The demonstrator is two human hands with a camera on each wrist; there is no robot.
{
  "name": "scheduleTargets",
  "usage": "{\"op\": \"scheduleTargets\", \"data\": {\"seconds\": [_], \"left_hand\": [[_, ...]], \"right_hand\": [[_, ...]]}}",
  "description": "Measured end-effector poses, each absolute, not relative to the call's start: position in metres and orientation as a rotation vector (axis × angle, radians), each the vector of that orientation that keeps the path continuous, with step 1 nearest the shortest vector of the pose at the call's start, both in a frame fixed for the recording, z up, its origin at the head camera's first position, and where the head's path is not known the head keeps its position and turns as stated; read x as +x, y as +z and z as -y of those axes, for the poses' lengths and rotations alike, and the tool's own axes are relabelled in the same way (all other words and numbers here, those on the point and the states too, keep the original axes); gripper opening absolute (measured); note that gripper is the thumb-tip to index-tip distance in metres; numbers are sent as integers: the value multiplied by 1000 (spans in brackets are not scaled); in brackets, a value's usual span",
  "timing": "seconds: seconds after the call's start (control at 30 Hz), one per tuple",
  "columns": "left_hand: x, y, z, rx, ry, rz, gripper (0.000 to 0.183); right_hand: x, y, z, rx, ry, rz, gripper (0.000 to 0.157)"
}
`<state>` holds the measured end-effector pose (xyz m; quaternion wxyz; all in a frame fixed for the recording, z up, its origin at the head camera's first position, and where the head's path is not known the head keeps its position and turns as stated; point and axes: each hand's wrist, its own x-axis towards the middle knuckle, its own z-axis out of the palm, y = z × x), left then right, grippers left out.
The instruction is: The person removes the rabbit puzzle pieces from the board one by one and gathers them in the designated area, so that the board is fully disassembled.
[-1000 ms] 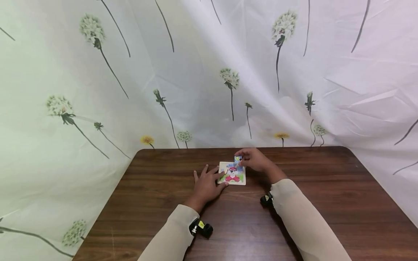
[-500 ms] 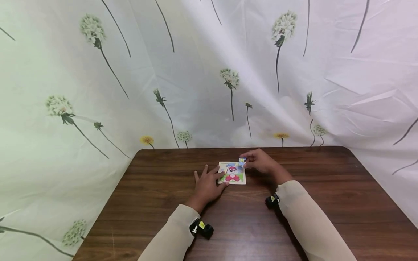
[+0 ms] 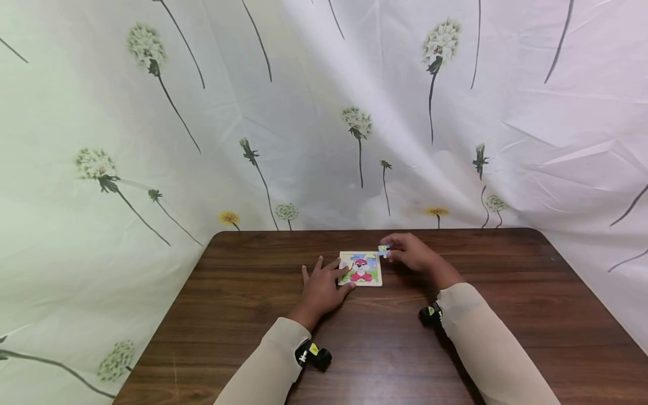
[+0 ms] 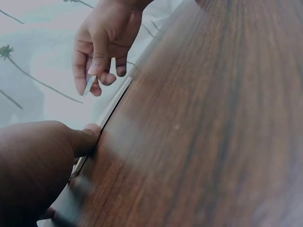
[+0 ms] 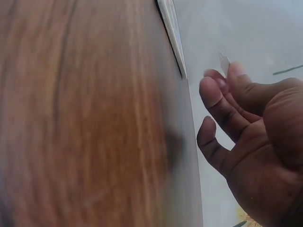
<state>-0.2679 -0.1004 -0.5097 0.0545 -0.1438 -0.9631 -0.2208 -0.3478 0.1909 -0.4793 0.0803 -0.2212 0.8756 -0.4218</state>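
A small square jigsaw puzzle (image 3: pixel 365 275) with a pink-and-white cartoon animal and a pale border lies flat near the table's far edge. My left hand (image 3: pixel 322 288) rests spread across its left side, index finger over the picture and thumb at the near-left corner. In the left wrist view, that thumb (image 4: pixel 86 140) touches the board's edge. My right hand (image 3: pixel 411 251) pinches a blue-and-yellow puzzle piece (image 3: pixel 384 250) between thumb and fingers, just beyond the board's upper-right corner. Edge-on, the piece (image 5: pixel 224 63) looks thin in the right wrist view, held above the table. A pale patch shows at the picture's upper right.
The brown wooden table (image 3: pixel 364 349) has its far edge close behind the board. A white cloth (image 3: pixel 314 169) printed with dandelions hangs behind and at the sides. Black cameras sit on both wrists, the left camera (image 3: pixel 320 358) low over the tabletop.
My right hand has drawn the puzzle piece rightward, from over the board's top right to just outside its corner. The left hand and board have stayed nearly still.
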Motion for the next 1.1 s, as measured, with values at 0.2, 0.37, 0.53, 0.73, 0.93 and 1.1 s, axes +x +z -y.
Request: {"op": "scheduleTargets", "data": {"seconds": [0.2, 0.37, 0.53, 0.73, 0.93, 1.1], "left_hand": [[-267, -509, 100, -448, -689, 2922, 50], [-266, -509, 100, -442, -691, 2918, 49], [-266, -509, 101, -447, -704, 2911, 50], [-266, -510, 102, -447, -709, 2904, 49], [-266, -509, 102, -450, -709, 2915, 49], [-266, -509, 102, -450, -709, 2922, 50]], "right_hand": [[-347, -486, -199, -659, -1255, -2697, 26], [-347, -494, -201, -666, -1206, -2778, 24], [-345, -499, -202, -648, -1195, -2808, 23], [-343, -503, -202, -641, -1198, -2811, 23], [-341, -507, -202, -611, -1198, -2805, 23], [-341, -508, -201, -603, -1194, -2805, 25]]}}
